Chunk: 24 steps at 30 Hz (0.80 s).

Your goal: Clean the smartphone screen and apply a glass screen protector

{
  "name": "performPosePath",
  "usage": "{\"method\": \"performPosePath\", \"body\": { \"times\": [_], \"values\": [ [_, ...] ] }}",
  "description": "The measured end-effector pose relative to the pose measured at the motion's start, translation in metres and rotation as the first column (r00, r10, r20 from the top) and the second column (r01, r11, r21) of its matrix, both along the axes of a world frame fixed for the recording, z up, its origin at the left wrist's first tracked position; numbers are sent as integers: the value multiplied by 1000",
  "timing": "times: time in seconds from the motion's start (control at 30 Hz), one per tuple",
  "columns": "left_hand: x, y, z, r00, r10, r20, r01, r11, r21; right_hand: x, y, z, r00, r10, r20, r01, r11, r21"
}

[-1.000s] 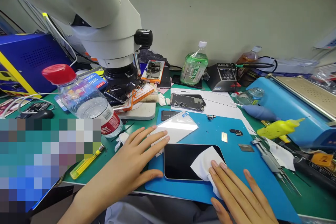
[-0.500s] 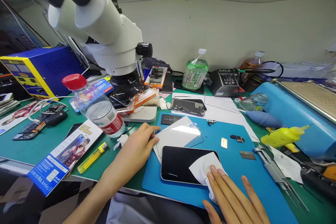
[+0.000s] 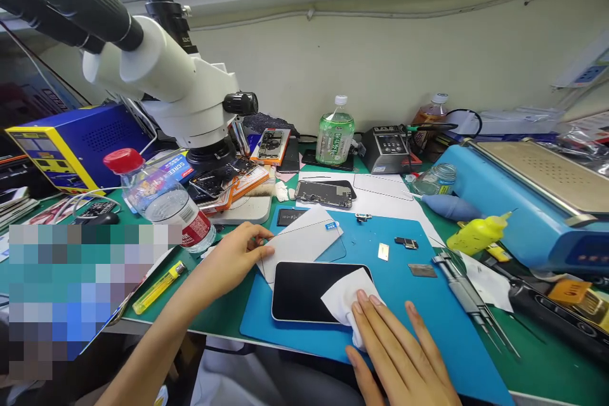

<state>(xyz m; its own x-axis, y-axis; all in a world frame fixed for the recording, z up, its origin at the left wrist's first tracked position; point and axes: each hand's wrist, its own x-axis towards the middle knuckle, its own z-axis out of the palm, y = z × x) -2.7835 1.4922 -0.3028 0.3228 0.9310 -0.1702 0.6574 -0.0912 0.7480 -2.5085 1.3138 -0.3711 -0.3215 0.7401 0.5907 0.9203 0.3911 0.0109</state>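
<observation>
A smartphone (image 3: 304, 292) with a black screen and light frame lies face up on the blue mat (image 3: 404, 342). My right hand (image 3: 399, 355) presses a folded white wipe (image 3: 345, 298) onto the right part of the screen, its fingers long and fairly straight, the thumb apart. My left hand (image 3: 238, 254) is closed, thumb and fingertips pinching the left edge of a clear glass screen protector (image 3: 335, 247) with a thin black border. Beneath that glass lies a white sheet (image 3: 302, 238), its lower corner behind the phone.
A microscope (image 3: 166, 82) and a red-capped water bottle (image 3: 183, 209) stand at left, near a yellow lighter (image 3: 159, 287). Small phone parts, including a metal plate (image 3: 383, 251), lie on the mat. Tweezers (image 3: 469, 298), a yellow squeeze bottle (image 3: 476, 233) and a blue machine (image 3: 514, 209) are at right.
The view has tilted up and shifted right, bringing the shelf of packages into sight. Both hands keep nearly the same places relative to the phone and the screen protector.
</observation>
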Motion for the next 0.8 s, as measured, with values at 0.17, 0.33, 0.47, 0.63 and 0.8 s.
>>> {"method": "performPosePath", "body": {
  "times": [0.17,0.33,0.47,0.63,0.8],
  "values": [
    [-8,12,-4,996,3,85,2,998,-58,1,4,3,996,19,82,-25,997,71],
    [-14,27,4,994,65,83,-70,996,54,1,5,2,997,25,77,-33,995,98],
    [-14,35,15,1000,-7,22,6,998,56,1,5,1,997,9,78,-18,994,103],
    [-9,33,10,992,-59,-113,71,992,101,2,7,0,996,8,90,-18,994,107],
    [-9,19,-1,978,-43,-203,70,989,130,1,8,2,997,-1,71,-6,995,104]
  ]
}}
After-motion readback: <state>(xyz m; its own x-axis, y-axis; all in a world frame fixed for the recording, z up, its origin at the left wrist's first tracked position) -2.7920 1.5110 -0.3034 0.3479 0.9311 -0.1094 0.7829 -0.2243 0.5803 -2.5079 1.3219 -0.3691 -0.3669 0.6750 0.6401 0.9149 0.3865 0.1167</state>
